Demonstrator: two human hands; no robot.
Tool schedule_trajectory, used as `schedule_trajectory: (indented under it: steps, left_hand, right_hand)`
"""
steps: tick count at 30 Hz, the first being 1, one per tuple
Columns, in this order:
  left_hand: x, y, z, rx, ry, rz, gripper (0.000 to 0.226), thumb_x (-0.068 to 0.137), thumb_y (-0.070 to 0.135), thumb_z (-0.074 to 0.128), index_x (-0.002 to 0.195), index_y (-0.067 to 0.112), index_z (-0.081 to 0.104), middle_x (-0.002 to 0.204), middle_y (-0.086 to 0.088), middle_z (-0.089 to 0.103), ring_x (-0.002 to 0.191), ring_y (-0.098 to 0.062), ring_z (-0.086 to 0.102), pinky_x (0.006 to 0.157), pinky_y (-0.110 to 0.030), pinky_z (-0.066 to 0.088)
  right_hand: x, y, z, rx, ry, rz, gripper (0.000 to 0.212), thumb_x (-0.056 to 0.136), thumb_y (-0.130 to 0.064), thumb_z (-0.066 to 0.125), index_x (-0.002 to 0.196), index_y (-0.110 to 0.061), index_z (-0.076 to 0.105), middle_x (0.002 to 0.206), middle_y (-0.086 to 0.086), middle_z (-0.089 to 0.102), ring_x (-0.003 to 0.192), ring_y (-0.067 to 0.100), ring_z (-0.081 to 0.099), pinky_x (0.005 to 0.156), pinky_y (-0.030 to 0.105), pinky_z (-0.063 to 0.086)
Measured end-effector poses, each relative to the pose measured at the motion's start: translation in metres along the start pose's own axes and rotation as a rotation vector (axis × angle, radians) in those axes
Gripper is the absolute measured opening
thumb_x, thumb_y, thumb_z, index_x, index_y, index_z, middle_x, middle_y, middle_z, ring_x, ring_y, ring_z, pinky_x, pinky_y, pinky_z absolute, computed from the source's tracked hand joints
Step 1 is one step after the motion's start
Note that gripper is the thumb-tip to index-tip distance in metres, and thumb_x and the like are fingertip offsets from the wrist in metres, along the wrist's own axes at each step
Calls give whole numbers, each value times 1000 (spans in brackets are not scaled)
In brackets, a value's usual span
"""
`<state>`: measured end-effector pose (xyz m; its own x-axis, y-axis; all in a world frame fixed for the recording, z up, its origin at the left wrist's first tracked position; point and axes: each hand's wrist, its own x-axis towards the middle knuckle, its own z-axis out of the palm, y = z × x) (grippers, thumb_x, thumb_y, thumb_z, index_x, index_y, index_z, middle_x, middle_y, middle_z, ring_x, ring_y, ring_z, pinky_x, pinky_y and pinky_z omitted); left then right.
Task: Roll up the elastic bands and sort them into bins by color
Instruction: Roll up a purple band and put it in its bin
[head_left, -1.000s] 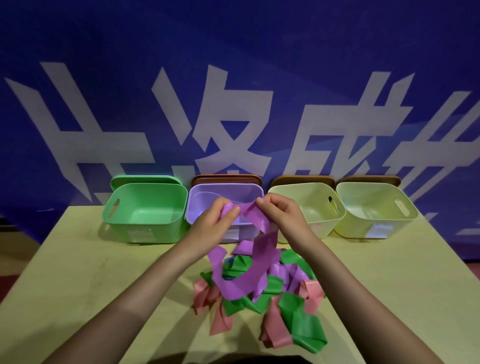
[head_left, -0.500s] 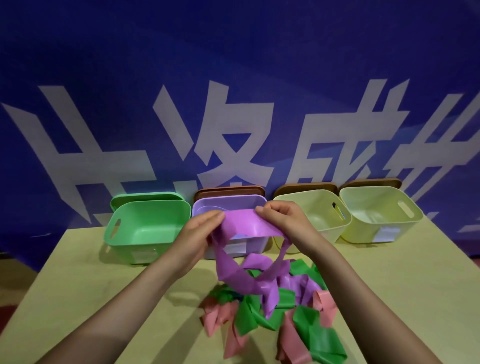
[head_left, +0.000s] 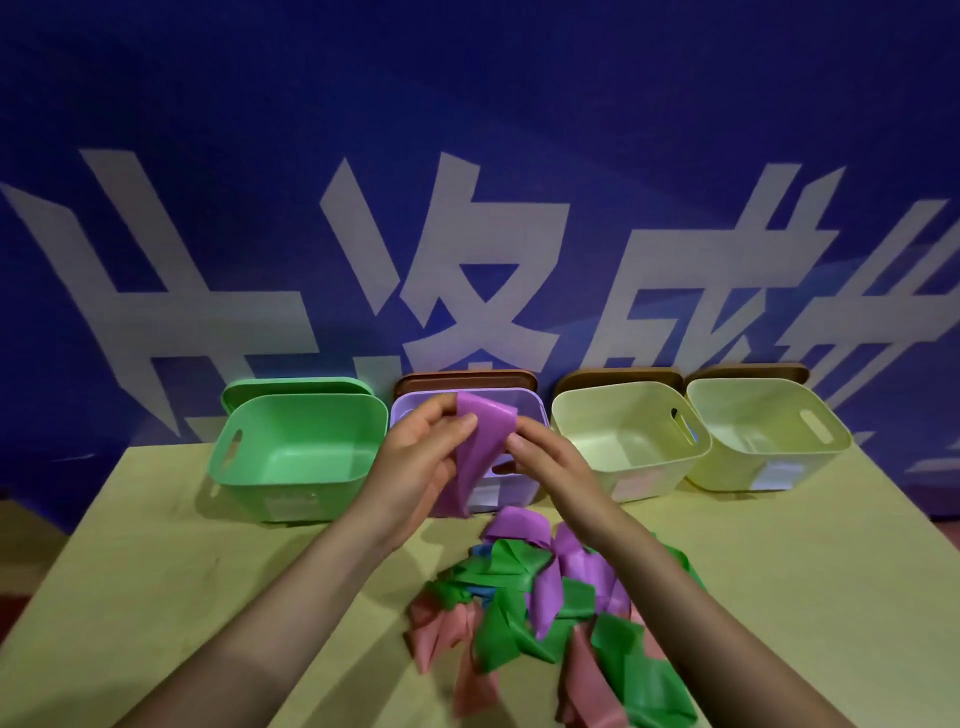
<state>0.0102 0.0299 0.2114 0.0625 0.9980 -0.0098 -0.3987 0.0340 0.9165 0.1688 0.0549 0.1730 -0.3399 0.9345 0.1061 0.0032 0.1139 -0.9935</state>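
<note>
I hold a purple elastic band (head_left: 479, 453) up in front of the purple bin (head_left: 524, 410). My left hand (head_left: 421, 462) pinches its upper left part, fingers curled round the fold. My right hand (head_left: 545, 465) pinches its right edge. The band hangs folded between the two hands, its lower end near the table. Below lies a tangled pile of bands: green bands (head_left: 511, 603), pink bands (head_left: 447, 631) and more purple bands (head_left: 519, 525). A green bin (head_left: 298, 452) stands left of the purple one.
Two pale yellow bins (head_left: 623, 441) (head_left: 763, 431) stand to the right of the purple bin. Lids lean behind the bins against a blue banner wall. All stands on a pale yellow table (head_left: 182, 571), whose edges slope off at left and right.
My hands have come closer together and gathered the purple band into a shorter fold; its long loose tail no longer trails down into the pile. The view has tilted up slightly.
</note>
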Motion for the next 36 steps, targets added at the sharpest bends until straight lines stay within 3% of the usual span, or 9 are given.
schedule_trajectory:
  steps: [4,8,12,19,23,27,31,34,36]
  left_hand:
    - [3,6,-6,22,61,39,16,93,1,50,102,8,61,89,-6,68,79,-12,64,68,-24,55]
    - [9,15,-12,-3,90,67,15,93,2,49,97,10,61,83,-1,67,75,-10,62,67,-21,53]
    - [16,21,-13,-79,90,59,19,96,2,45,100,11,61,83,0,67,72,-8,61,63,-17,51]
    - [33,21,-27,-34,198,94,27,98,4,42,110,21,59,97,0,62,89,-15,56,76,-28,47]
    - [37,10,-45,21,262,94,32,98,4,43,126,18,52,110,-4,60,98,-18,58,75,-27,55]
    - [37,3,-48,81,309,134,35,97,1,45,130,12,49,114,-10,61,99,-20,62,75,-28,58]
    - [35,3,-50,155,369,183,33,97,0,46,128,10,49,107,-7,63,82,-5,67,67,-23,57]
    - [35,3,-55,216,395,164,30,96,2,48,126,9,51,108,-5,63,75,-2,68,67,-23,58]
    - [36,0,-59,272,379,114,26,96,5,51,121,11,54,106,-4,65,76,-6,67,67,-23,57]
  right_hand:
    - [9,-2,13,-32,-45,-23,38,84,-36,64,115,-15,65,107,5,70,99,15,61,91,37,50]
    - [15,-1,16,-61,-101,-8,18,88,-9,67,105,-16,66,94,-7,69,90,8,62,86,26,51]
    - [19,8,15,-151,-161,90,16,85,-18,71,101,-16,68,91,-6,69,84,12,61,82,36,51]
    - [13,22,17,51,-140,195,6,91,-10,63,96,-9,65,81,-3,66,73,6,60,72,20,50]
    - [11,24,13,93,-90,178,35,85,-10,70,115,-22,57,91,4,66,79,8,64,71,23,51]
    - [7,29,11,-335,-165,107,68,82,-15,74,138,-31,39,111,-9,60,90,4,62,81,23,53]
    - [7,27,10,-421,-155,50,24,99,-13,50,120,-18,60,96,-12,67,80,-3,61,84,25,49]
    - [3,21,7,-374,-113,64,30,102,-21,45,98,-5,70,93,14,71,88,26,66,84,38,49]
    - [-1,14,7,-380,-70,-64,29,100,-30,44,86,-22,68,87,7,66,87,22,62,83,34,47]
